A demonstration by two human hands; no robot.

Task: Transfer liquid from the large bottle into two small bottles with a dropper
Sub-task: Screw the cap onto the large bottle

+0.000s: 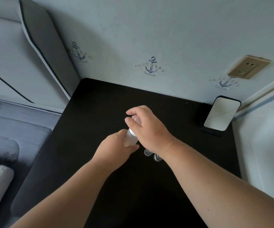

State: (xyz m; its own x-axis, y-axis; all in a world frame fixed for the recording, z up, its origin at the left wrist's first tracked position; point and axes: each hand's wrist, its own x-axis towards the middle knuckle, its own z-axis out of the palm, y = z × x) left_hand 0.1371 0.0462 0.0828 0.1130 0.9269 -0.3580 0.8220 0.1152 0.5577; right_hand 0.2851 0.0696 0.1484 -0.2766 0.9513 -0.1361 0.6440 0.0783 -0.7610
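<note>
A translucent large bottle [130, 137] stands on the black table [100, 104], and my left hand [116, 146] grips its body from the left. My right hand [147, 128] is above it, fingers and thumb pinching the whitish dropper top [133, 118] at the bottle's neck. Two small clear bottles [147, 153] [156, 157] stand side by side on the table just right of the large bottle, partly hidden under my right wrist. The dropper's tube is hidden.
A phone [221, 113] lies screen-up at the table's far right corner by the wall. A gold wall socket [248, 66] is above it. A grey bed with headboard [39, 55] and pillows borders the table's left edge.
</note>
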